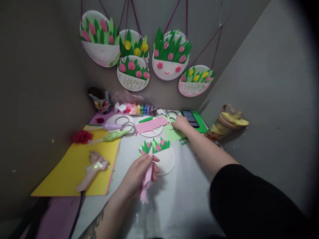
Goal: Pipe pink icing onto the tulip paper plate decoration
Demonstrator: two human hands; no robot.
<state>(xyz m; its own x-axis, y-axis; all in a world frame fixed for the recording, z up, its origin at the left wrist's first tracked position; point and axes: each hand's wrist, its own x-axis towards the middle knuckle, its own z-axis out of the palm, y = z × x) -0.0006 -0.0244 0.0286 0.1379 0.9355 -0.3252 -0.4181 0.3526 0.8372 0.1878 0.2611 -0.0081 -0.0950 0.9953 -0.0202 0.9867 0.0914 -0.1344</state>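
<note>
While the left hand [139, 176] keeps a closed grip on a pink paper cone [147, 177] just before the half-plate tulip craft [161, 156] on the desk [189, 199], the right hand [179, 123] rests open-fingered on scissors [170, 120] beside the phone [190, 118]. Judged step: fetching scissors; next, a firm grasp of them. Only 1 view.

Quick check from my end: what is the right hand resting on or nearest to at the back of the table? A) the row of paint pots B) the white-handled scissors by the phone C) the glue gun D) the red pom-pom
B: the right hand lies beside the white-handled scissors, just left of the phone, while the left hand holds a pink paper cone.
</note>
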